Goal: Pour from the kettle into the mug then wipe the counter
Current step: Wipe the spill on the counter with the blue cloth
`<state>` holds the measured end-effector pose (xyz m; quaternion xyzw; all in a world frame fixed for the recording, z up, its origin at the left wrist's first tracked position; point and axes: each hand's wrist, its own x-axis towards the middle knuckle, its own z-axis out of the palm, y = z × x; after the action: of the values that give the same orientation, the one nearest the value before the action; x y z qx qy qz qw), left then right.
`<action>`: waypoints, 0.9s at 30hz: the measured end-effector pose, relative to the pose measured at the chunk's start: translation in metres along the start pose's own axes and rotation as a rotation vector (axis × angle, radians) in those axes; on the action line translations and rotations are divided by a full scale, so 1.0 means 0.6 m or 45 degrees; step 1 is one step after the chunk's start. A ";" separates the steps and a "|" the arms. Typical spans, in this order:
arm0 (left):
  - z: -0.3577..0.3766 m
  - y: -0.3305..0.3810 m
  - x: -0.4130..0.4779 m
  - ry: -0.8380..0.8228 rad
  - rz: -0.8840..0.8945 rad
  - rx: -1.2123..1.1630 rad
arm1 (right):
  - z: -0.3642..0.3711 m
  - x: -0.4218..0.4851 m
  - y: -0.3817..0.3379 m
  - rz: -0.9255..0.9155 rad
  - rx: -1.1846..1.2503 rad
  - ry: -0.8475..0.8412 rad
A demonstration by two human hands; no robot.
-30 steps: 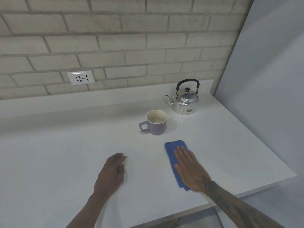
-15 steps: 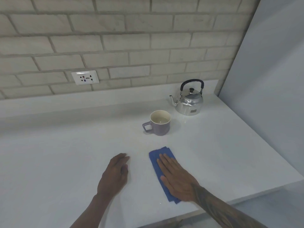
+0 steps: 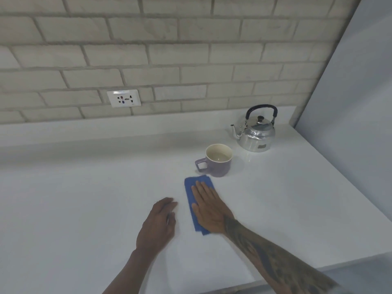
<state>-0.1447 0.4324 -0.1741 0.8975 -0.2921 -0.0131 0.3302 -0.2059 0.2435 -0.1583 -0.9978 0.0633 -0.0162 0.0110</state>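
Observation:
A shiny metal kettle (image 3: 256, 135) with a black handle stands upright at the back right of the white counter (image 3: 84, 198). In front of it and a little left sits a purple mug (image 3: 218, 169), handle pointing left, with some liquid at the bottom. Just in front of the mug lies a folded blue cloth (image 3: 189, 187). My right hand (image 3: 209, 209) presses flat on the cloth, covering most of it. To the left of the cloth my left hand (image 3: 159, 223) rests palm down on the counter and holds nothing.
A brick wall with a white power socket (image 3: 124, 98) runs along the back. A plain grey wall (image 3: 350, 102) closes off the right side. The counter's front edge runs diagonally at the lower right, under my right forearm.
My right hand has slid the blue cloth leftward across the counter, ending closer to the front of the mug. My left hand, the mug and the kettle have stayed put.

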 end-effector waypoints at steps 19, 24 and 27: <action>0.001 0.009 0.002 0.045 -0.035 0.027 | -0.008 -0.014 0.272 0.633 0.228 -0.013; -0.002 0.011 -0.003 0.026 -0.054 0.022 | 0.021 -0.014 0.222 0.365 0.079 -0.101; -0.002 0.012 -0.002 0.000 -0.066 0.019 | 0.025 -0.044 0.203 0.251 0.045 -0.105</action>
<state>-0.1490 0.4292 -0.1690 0.9072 -0.2687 -0.0195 0.3231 -0.2471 0.1262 -0.1773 -0.9862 0.1605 0.0248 0.0328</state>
